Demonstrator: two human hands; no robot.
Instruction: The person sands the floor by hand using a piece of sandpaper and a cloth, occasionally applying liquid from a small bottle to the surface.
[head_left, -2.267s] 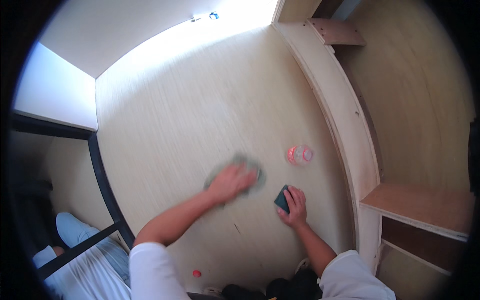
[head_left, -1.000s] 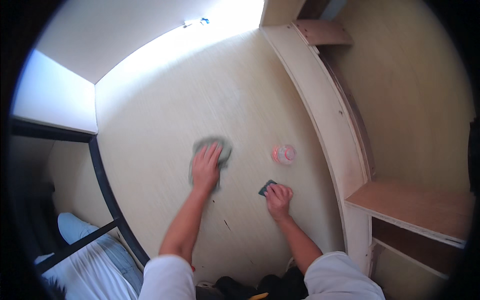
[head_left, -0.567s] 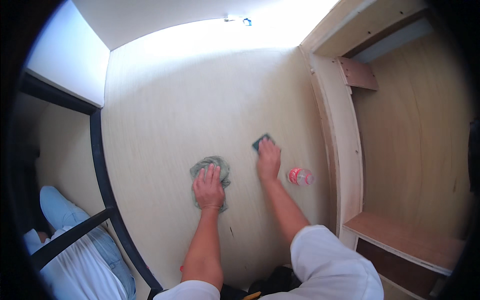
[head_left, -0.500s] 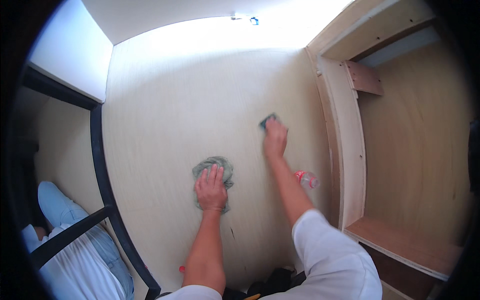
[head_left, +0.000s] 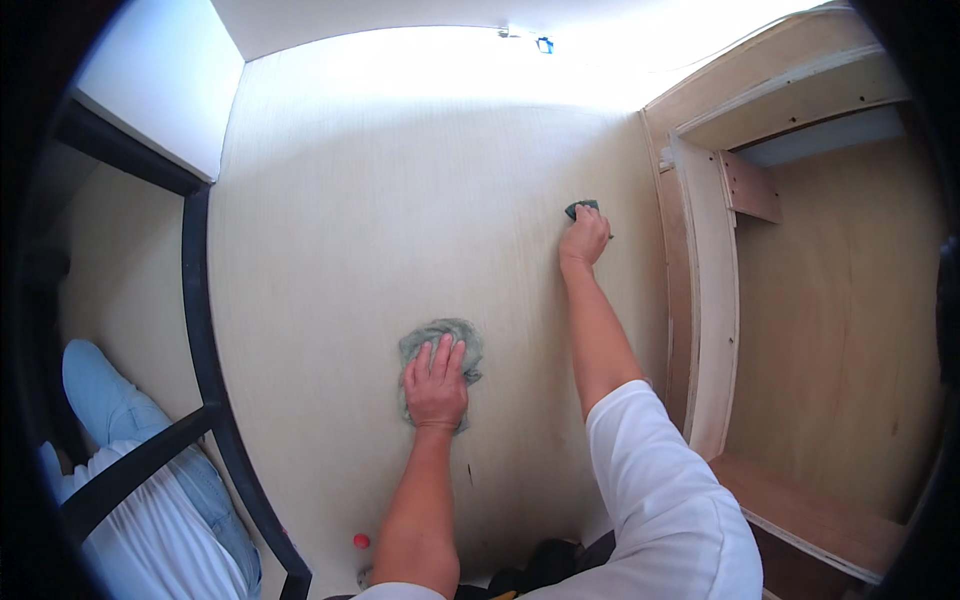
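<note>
Right hand (head_left: 586, 237) advanced, gripping pad (head_left: 577, 209); left (head_left: 437, 388) on cloth (head_left: 447, 330)

both arms (head_left: 605, 340) stretched forward, unevenly

left hand (head_left: 437, 388) palm down, fingers (head_left: 442, 352) loosely spread; right hand (head_left: 585, 240) curled, reaching farther, near the panel's (head_left: 330, 250) right edge.

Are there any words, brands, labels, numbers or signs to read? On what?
No, none that I can read.
Grey-green cloth under the left hand: no writing shows.
Dark green pad in the right hand: none shows.
Red round thing: none shows.
Blue thing at the top: too small to tell.
</note>
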